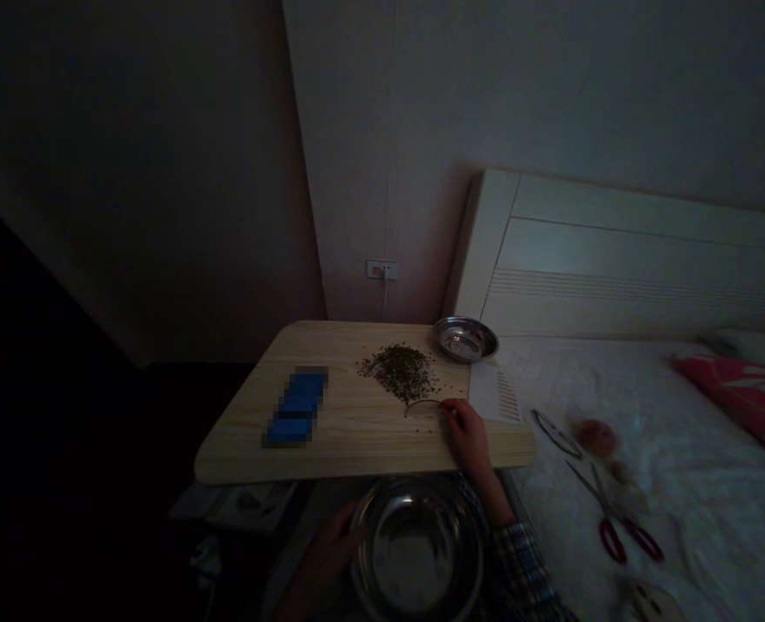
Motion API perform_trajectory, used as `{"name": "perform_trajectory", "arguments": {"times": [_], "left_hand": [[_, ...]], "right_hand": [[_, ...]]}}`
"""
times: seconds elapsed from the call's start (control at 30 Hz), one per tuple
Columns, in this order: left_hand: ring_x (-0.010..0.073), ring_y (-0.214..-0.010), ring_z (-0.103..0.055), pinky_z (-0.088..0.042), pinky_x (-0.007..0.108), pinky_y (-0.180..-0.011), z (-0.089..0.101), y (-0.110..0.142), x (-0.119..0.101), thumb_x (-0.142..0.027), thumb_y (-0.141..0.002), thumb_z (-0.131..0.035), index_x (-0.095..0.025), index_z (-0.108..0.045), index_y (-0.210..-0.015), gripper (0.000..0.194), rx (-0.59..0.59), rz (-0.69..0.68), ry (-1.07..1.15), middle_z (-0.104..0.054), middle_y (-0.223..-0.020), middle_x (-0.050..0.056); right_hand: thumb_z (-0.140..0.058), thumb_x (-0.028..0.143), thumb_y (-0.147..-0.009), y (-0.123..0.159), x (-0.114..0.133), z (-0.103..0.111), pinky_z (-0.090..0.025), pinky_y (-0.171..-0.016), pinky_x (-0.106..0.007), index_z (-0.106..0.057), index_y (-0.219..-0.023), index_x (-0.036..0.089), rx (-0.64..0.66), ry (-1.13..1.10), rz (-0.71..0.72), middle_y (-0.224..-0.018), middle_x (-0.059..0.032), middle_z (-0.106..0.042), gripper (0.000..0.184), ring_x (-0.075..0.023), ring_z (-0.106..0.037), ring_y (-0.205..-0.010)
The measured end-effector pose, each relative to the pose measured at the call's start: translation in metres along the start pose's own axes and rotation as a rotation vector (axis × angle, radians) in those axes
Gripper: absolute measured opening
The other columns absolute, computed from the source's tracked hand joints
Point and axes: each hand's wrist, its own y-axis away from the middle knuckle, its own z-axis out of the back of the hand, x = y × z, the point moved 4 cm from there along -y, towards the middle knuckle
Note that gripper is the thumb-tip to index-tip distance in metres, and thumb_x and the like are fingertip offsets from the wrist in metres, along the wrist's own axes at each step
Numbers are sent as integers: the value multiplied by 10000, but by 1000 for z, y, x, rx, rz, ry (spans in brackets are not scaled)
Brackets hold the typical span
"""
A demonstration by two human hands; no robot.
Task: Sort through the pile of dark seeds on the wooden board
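My right hand (467, 432) rests on the wooden tabletop (356, 441), its fingers closed on the handle of a thin curved tool (424, 403) whose tip lies at the edge of a pile of small dark seeds (400, 370). My left hand (330, 549) grips the rim of a large steel bowl (417, 553) held below the table's front edge, close to my body. A small steel dish (465, 338) stands at the table's far right corner.
A blurred blue rectangle (296, 407) lies on the table's left part. A white paper (495, 393) lies by the dish. On the bed at right are red-handled scissors (615, 518), eyeglasses (556, 434), a round pinkish object (597, 436) and a red pillow (738, 389).
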Motion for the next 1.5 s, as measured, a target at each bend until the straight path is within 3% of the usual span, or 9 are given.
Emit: {"name": "perform_trajectory", "arguments": {"times": [0.1, 0.67, 1.0, 1.2, 1.5], "left_hand": [[296, -1019, -617, -456, 365, -911, -1, -1, 0, -282, -659, -580, -137, -684, -1009, 393, 39, -30, 3, -713, -1067, 66], [299, -1056, -598, -443, 353, -927, 1, -1, 6, -303, -642, -581, -132, -684, -988, 399, -31, 38, -54, -714, -1064, 75], [285, -1052, -601, -440, 343, -930, -1, 4, -6, -316, -675, -571, -153, -678, -995, 374, 21, -1, -21, -714, -1066, 54], [293, -1057, -597, -443, 350, -927, -1, 1, 1, -296, -683, -555, -150, -673, -1015, 382, 20, -12, -40, -706, -1082, 61], [293, -1041, -606, -448, 353, -919, -1, -2, 4, -311, -674, -572, -146, -685, -988, 372, 20, -17, -41, -721, -1049, 60]], "right_hand": [[-435, 222, -835, 0, 1, 1, -432, -718, -277, -616, -909, 188, 5, -7, 7, -881, -53, -626, 199, -172, -566, -802], [-435, 237, -828, 1, -2, 1, -432, -704, -283, -601, -891, 186, -36, 3, -31, -850, -51, -629, 185, -177, -567, -784], [-430, 293, -832, 2, -5, 5, -404, -599, -259, -608, -879, 174, -123, 34, -98, -799, -46, -637, 220, -157, -544, -650], [-433, 323, -825, 7, -15, 13, -395, -575, -269, -614, -916, 152, -267, 59, -182, -781, -59, -641, 264, -159, -524, -596], [-426, 333, -837, 9, -16, 16, -390, -603, -285, -619, -912, 157, -322, 99, -198, -813, -80, -644, 272, -183, -542, -651]]}}
